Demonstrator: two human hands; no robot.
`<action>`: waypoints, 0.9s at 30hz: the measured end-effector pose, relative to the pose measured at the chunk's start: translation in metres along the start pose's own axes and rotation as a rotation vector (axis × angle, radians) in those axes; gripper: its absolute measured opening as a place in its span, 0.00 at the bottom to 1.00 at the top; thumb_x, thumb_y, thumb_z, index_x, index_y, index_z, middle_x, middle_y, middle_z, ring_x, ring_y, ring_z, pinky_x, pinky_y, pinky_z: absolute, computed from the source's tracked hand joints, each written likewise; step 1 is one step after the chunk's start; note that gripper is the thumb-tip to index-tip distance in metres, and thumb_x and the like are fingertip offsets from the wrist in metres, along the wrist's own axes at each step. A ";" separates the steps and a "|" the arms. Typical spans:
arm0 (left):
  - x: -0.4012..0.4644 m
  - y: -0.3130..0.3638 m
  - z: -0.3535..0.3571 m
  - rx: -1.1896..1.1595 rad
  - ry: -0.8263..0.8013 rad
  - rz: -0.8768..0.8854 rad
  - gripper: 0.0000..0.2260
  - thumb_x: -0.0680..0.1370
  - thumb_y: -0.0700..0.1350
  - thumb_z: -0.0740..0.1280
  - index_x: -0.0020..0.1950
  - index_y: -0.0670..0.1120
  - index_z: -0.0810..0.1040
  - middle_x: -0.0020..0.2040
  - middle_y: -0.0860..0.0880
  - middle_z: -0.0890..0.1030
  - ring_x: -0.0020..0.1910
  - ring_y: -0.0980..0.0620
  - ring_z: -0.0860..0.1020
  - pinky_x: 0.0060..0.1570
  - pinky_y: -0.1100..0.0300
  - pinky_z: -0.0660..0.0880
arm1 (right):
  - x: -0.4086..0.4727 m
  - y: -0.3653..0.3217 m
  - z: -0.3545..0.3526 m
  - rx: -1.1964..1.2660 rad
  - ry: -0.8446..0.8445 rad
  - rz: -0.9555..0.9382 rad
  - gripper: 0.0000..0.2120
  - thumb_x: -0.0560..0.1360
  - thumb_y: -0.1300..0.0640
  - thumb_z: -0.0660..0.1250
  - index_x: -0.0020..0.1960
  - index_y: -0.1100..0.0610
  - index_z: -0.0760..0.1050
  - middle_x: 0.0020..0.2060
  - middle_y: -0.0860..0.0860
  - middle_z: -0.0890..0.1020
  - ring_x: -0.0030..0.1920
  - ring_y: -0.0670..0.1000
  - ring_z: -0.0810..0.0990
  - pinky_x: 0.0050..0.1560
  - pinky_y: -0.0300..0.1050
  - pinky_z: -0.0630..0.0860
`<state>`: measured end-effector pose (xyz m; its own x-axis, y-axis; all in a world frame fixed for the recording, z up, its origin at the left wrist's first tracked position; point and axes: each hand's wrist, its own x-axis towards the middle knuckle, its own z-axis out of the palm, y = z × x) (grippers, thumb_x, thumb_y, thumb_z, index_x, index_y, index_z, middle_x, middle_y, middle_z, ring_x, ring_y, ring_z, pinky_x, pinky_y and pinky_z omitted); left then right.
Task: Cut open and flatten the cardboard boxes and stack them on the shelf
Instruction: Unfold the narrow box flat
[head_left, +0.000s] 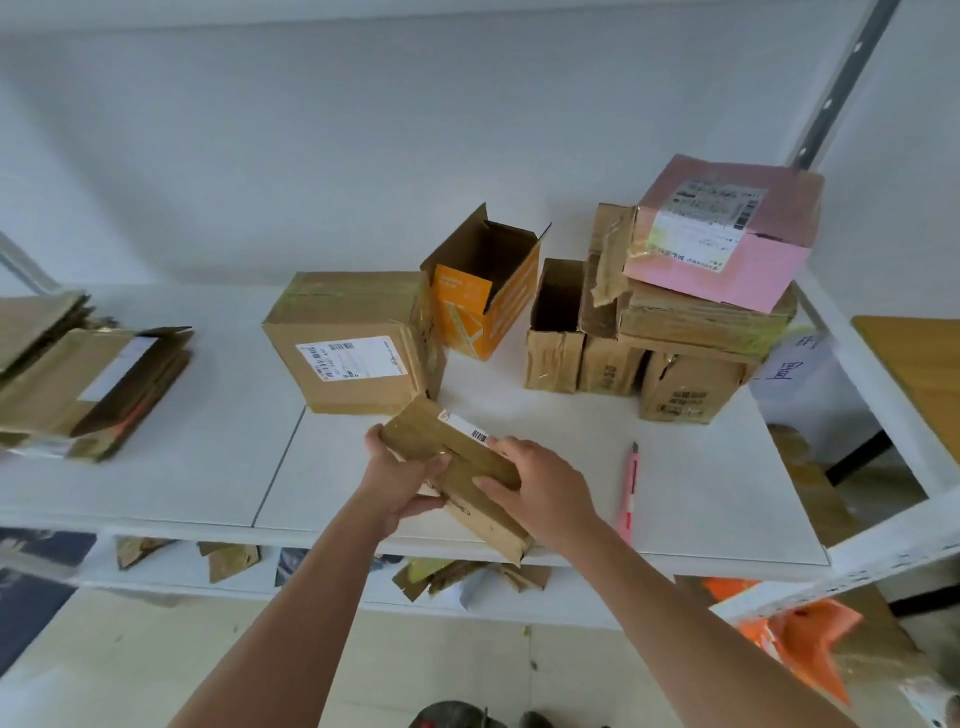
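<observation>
A: Which containers stand on the white metal shelf (675, 499)?

B: Near the middle of the frame, a sealed brown cardboard box with a white shipping label (353, 345). Just right of it, touching its corner, an orange cardboard box (485, 293) with its top flaps up; what shows of its inside is bare, the bottom is hidden. Further right, a small open brown cardboard box (555, 332), dark inside, contents not visible. Beside that, at the upper right, a pile of taped brown cardboard boxes (685, 358) with a pink cardboard box with a white label (727, 236) tilted on top.

A: And the hands?

B: Both are clamped on a flattened brown cardboard box with a barcode sticker (457, 465), low in the centre, over the shelf's front edge. The left hand (402, 480) grips its left end, thumb on top and fingers curled underneath. The right hand (540, 486) curls over its right side, fingers on the upper face. The two hands are close together, with the cardboard between them.

A: Counts?

B: One flattened box in the hands, one stack of flattened brown cardboard boxes (88, 374) at the left edge of the frame, and one pink utility knife (629, 488) lying on the shelf right of the right hand, apart from it. The pile's own number I cannot tell.
</observation>
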<state>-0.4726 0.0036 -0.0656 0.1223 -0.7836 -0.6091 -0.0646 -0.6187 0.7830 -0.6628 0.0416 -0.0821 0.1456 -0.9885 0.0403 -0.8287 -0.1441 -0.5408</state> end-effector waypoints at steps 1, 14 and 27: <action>0.001 -0.001 0.001 -0.039 0.023 0.009 0.41 0.72 0.36 0.76 0.72 0.61 0.55 0.66 0.45 0.72 0.50 0.38 0.83 0.38 0.49 0.83 | 0.001 -0.001 0.000 0.040 0.007 0.031 0.24 0.76 0.36 0.64 0.67 0.45 0.69 0.57 0.43 0.80 0.55 0.48 0.80 0.47 0.45 0.75; 0.004 -0.003 0.004 -0.111 0.061 0.032 0.36 0.70 0.30 0.74 0.62 0.59 0.58 0.58 0.44 0.75 0.43 0.41 0.84 0.34 0.51 0.82 | 0.011 0.003 -0.002 0.023 0.003 -0.058 0.18 0.77 0.40 0.65 0.60 0.50 0.72 0.52 0.43 0.83 0.46 0.48 0.82 0.40 0.42 0.68; 0.007 -0.001 0.005 -0.060 0.042 0.040 0.38 0.71 0.28 0.72 0.68 0.59 0.59 0.61 0.43 0.74 0.46 0.39 0.83 0.38 0.47 0.83 | 0.021 0.014 -0.024 0.434 -0.186 0.125 0.08 0.71 0.49 0.75 0.48 0.44 0.78 0.44 0.43 0.82 0.43 0.39 0.81 0.37 0.33 0.74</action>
<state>-0.4762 -0.0020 -0.0712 0.1627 -0.8039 -0.5721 -0.0112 -0.5812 0.8137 -0.6845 0.0173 -0.0682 0.1858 -0.9666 -0.1766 -0.5496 0.0468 -0.8341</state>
